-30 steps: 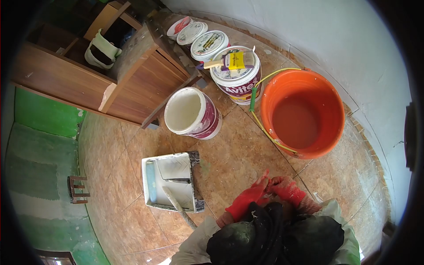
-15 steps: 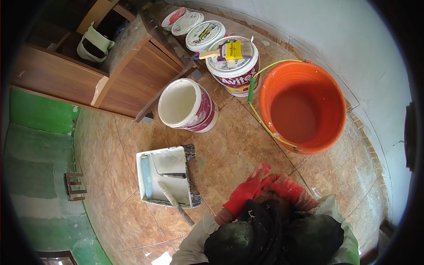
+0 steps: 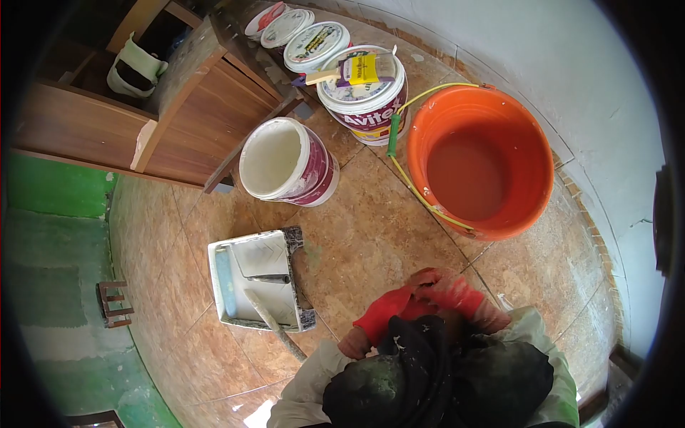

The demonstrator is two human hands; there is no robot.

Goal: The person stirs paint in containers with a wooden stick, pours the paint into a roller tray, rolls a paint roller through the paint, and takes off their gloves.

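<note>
Both hands wear red gloves and meet low in the view, close to my body. My left hand (image 3: 389, 311) lies against my right hand (image 3: 452, 291), whose fingers overlap it. Fingers are bunched and partly hidden, so I cannot make out whether anything is between them. Left of them a white paint tray (image 3: 267, 255) holds a pale blue roller (image 3: 225, 282) and a stick (image 3: 264, 309). Ahead on the right stands an orange bucket (image 3: 517, 207) with reddish-brown contents and a yellow handle.
An open white bucket (image 3: 318, 171) stands ahead. Behind it, a lidded Avitex bucket (image 3: 364, 118) carries a brush (image 3: 357, 70), near more lidded tubs (image 3: 316, 44). A wooden cabinet (image 3: 207, 118) is at upper left, a pale wall (image 3: 606, 107) at right.
The view has shifted, so the buckets and tray sit further left and higher. My gloved fingers, pointing up and apart earlier, are now folded closer over each other.
</note>
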